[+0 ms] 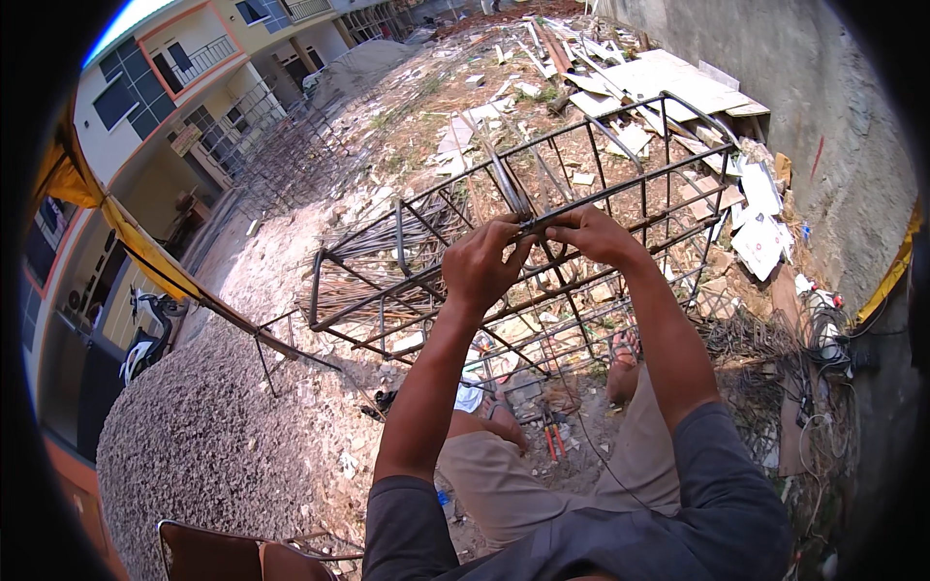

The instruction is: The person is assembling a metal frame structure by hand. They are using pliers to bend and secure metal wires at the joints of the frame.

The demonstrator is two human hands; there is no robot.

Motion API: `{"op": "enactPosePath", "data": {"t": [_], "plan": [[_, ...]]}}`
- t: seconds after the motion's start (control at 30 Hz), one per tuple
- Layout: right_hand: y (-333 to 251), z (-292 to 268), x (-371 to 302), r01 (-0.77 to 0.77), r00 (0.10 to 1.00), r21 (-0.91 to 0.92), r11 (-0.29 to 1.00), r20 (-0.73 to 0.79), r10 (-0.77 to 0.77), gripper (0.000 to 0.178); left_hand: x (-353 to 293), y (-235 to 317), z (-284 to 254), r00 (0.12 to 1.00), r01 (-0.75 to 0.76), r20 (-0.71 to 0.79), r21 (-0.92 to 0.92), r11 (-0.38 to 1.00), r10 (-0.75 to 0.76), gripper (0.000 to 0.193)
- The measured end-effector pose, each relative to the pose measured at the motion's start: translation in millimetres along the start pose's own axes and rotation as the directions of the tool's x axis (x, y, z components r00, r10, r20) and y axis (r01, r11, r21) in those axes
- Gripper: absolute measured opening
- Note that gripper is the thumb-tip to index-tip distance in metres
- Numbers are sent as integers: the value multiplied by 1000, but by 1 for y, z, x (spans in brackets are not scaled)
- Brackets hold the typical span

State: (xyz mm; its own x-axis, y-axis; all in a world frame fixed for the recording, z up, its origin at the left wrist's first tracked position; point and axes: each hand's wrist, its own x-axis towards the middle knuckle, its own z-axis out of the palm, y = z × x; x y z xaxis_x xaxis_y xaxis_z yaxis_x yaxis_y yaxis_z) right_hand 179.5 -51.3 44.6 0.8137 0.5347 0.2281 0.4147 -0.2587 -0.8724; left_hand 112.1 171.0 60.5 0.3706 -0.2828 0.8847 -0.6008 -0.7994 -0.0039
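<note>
A long cage of dark steel rebar lies across in front of me, its bars joined by rectangular stirrups. My left hand is closed at the cage's upper bar, thumb and forefinger pinched together. Close beside it, my right hand pinches the same bar from the right. Any small tie between the fingertips is hidden. Just beyond my hands, a bundle of thin dark rods meets the bar. A thin wire hangs below the cage toward my lap. Red-handled pliers lie on the ground between my legs.
Loose steel rods lie beyond the cage at left. A gravel heap and a chair are at lower left. Broken white boards lie by the concrete wall. Tangled wire lies at right, and a motorbike stands far left.
</note>
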Motion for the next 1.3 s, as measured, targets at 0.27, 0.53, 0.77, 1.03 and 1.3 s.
{"op": "enactPosePath", "data": {"t": [0.27,0.53,0.77,1.03,1.3], "plan": [[16,33,9,102,924,-177,979,-347,-159,29,1,1,2,1000,3,20,45,999,-4,31],[15,65,10,142,692,-316,938,-646,-322,20,0,-4,1,996,-81,-18,97,992,83,22],[-6,48,-13,151,712,-348,925,-612,-346,16,0,-1,3,995,-85,-53,67,994,89,18],[-28,71,-32,252,753,175,952,-654,-80,23,-1,1,2,999,-19,-47,57,998,22,18],[-39,97,-35,234,616,-165,958,-737,-277,21,-1,4,-1,999,37,-24,45,998,-36,20]]}}
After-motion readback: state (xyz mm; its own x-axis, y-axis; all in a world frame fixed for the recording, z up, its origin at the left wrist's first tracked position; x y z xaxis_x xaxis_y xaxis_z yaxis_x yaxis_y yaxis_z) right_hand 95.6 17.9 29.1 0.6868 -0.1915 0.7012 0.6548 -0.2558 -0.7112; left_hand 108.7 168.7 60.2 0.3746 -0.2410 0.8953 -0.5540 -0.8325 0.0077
